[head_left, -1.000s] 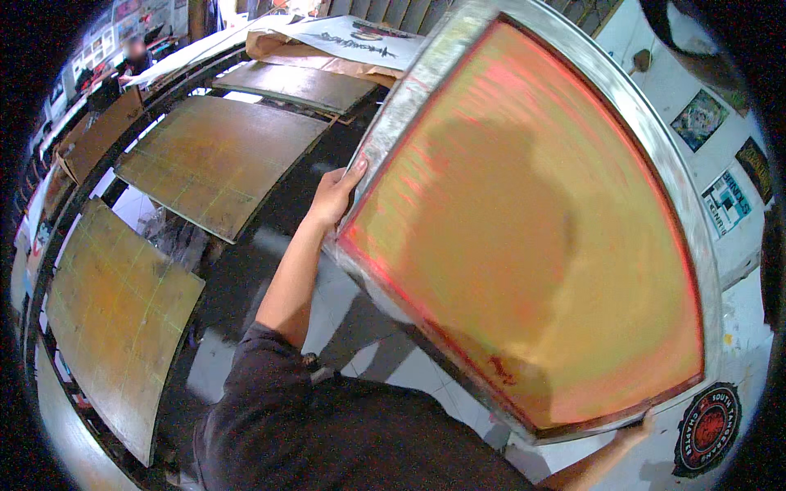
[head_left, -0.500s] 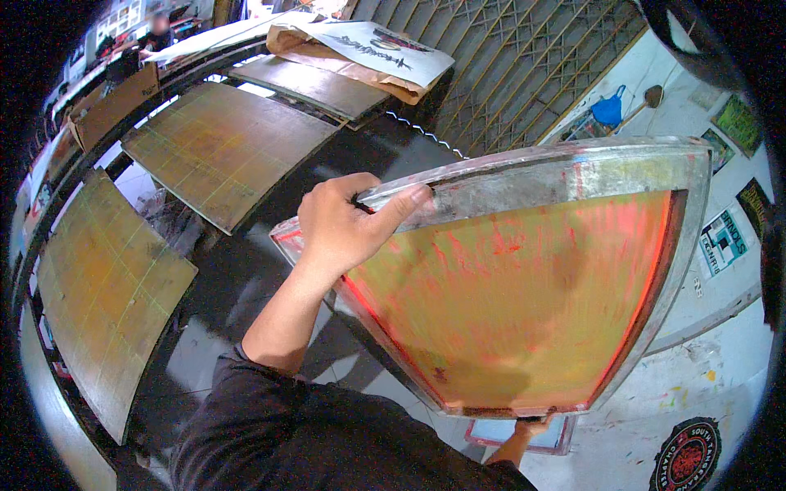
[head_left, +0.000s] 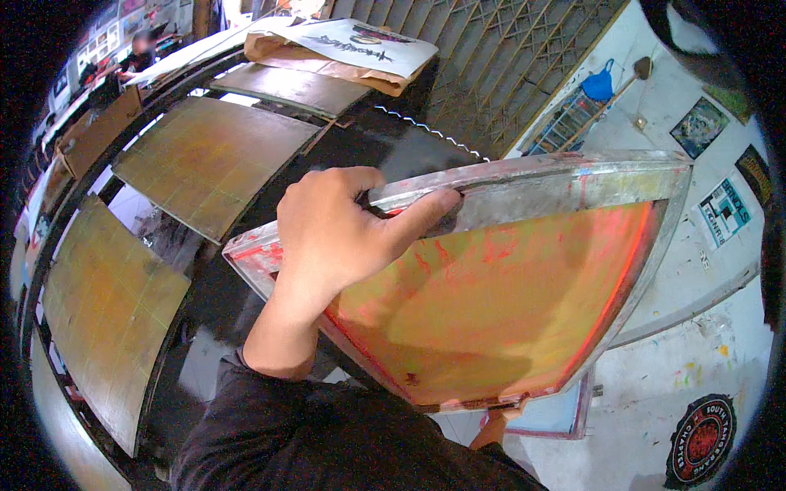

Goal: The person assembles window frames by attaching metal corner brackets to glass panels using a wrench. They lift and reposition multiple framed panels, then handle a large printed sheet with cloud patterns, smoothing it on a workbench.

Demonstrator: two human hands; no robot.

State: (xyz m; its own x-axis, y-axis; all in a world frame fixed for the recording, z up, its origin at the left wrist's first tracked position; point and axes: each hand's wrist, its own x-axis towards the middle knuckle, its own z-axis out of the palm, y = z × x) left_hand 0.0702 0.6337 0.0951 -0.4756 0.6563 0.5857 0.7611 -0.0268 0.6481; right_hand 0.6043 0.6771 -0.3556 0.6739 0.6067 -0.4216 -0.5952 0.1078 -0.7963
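A silk-screen printing frame (head_left: 499,303) is held up tilted in front of me, its yellowish mesh streaked with pink-red ink inside a worn metal border. Around the upper bar, near its left end, my left hand (head_left: 336,229) is closed, thumb on the near side and fingers passing behind. At the bottom bar, my right hand (head_left: 505,415) grips the frame from below. Its fingers are partly hidden by the frame. A second, smaller frame with a reddish border and pale mesh (head_left: 557,415) shows behind my right hand, against the wall.
Several flat printing platens (head_left: 217,164) curve along the left on a dark rack. A brown paper bag with a printed white sheet (head_left: 360,49) lies at the back. A folding metal gate (head_left: 483,65) stands behind. Posters (head_left: 725,217) hang on the right wall. A person (head_left: 141,57) is far left.
The printing frame has shifted left in view and its lower edge sits a little higher. Both hands keep their grip. More of the smaller frame behind now shows on the right.
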